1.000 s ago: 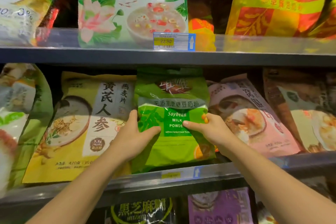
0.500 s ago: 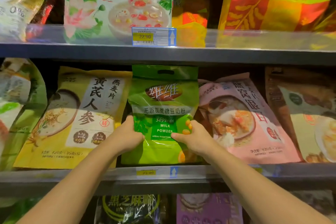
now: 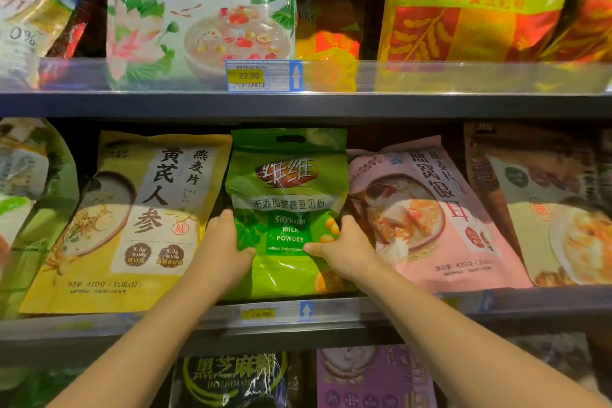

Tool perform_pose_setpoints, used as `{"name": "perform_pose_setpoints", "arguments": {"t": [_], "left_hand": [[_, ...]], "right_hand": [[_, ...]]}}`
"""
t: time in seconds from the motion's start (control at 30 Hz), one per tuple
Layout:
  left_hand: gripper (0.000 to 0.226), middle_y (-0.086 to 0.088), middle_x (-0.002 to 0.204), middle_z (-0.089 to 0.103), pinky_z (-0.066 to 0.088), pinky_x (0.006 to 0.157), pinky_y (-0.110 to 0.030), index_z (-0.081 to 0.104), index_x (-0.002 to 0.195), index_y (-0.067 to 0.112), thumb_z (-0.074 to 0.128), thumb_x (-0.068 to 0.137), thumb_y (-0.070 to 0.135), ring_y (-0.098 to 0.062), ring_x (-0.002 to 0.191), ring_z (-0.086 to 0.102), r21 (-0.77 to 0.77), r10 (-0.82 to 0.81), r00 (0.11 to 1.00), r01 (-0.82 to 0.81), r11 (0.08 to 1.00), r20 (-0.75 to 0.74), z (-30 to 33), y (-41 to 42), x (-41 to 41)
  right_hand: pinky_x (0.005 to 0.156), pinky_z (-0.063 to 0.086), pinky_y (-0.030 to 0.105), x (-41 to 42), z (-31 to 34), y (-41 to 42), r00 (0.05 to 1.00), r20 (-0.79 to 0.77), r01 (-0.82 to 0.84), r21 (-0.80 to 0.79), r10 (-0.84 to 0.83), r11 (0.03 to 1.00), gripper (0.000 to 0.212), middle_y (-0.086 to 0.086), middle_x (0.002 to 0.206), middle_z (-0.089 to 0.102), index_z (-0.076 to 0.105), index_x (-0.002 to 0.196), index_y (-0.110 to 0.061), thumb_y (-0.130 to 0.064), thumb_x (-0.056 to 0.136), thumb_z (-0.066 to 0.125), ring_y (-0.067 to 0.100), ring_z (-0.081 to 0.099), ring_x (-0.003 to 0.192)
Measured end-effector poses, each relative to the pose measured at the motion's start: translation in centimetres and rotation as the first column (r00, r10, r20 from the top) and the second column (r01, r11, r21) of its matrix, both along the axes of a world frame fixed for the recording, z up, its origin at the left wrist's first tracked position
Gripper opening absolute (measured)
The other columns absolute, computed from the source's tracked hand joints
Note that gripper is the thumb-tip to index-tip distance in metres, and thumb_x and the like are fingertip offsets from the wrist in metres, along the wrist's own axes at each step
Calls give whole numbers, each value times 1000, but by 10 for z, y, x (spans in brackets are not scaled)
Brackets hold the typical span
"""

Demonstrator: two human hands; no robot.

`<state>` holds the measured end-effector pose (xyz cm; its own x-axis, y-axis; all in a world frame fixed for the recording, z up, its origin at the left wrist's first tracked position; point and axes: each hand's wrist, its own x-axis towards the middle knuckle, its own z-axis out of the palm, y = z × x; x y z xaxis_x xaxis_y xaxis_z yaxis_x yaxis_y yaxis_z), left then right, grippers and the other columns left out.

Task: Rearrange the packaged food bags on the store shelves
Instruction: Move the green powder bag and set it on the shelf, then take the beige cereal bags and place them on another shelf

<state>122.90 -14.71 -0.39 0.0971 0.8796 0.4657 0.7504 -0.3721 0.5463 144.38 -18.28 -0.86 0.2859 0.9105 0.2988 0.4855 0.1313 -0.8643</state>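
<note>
Green soybean milk powder bag [image 3: 286, 209] stands upright on the middle shelf [image 3: 331, 325], its lower edge just behind the shelf lip and above the yellow price tag [image 3: 258, 314]. Top of the bag, with its punched handle slot, reaches close to the underside of the upper shelf [image 3: 298, 105].

My left hand [image 3: 225, 248] grips the bag's left edge: thumb across the front face, fingers curled round behind. My right hand [image 3: 344, 250] does the same on the right edge, thumb lying on the front below the "MILK POWDER" print, fingers wrapped out of sight behind. Both forearms reach up from below.

Yellow oat bag [image 3: 132, 222] leans just left of the green one, its right edge touching or overlapping it near my left hand. Pink bag [image 3: 430, 215] leans on the right side, tilted, its corner tucked against the green bag. Brown bag [image 3: 546, 202] further right.

Upper shelf: white lotus-root powder bag [image 3: 202, 10] directly above-left, price tag 22.90 [image 3: 251, 75] on the clear rail, orange-red bag [image 3: 473, 3] to the right.

Below: black sesame bag [image 3: 231, 378] and purple bag [image 3: 371, 378].
</note>
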Motion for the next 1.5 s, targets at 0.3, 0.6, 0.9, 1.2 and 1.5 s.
{"name": "perform_pose_setpoints", "arguments": {"t": [0.3,0.6,0.9,1.2,1.5], "left_hand": [[80,-2,149,47,43,108,-44,40,154,22,77,86,42,-23,135,47,229,-150,986,163,960,-74,32,-23,14],[78,-1,142,58,44,106,-36,50,149,24,75,83,56,-20,129,56,114,-402,904,419,901,-143,45,-52,92],[71,-11,137,61,47,104,-41,59,141,18,73,83,56,-32,127,55,209,-284,943,317,925,-174,52,-102,184],[70,-10,129,66,51,96,-39,60,139,16,73,83,55,-28,113,64,172,-182,960,220,960,-212,62,-138,260],[72,-4,145,57,52,96,-41,51,148,23,67,87,58,-24,124,58,128,-156,938,203,971,-310,69,-127,299]], "right_hand": [[93,55,36,8,35,-43,982,191,-6,33,0,999,70,-5,127,63,48,136,-20,-42,82,87,16,63,114],[90,63,47,70,57,-116,987,119,100,78,-109,992,71,4,127,64,46,150,-23,-29,89,82,27,73,105],[60,55,18,195,54,-155,936,278,170,179,-215,969,75,-15,115,64,47,145,-38,-56,81,81,2,70,83],[61,54,22,344,41,-181,919,246,298,83,-309,951,86,-17,112,59,39,153,-35,-66,80,72,7,68,87],[92,52,34,392,36,-178,857,329,421,-7,-396,907,96,10,155,50,27,163,-16,-52,89,75,29,56,134]]}}
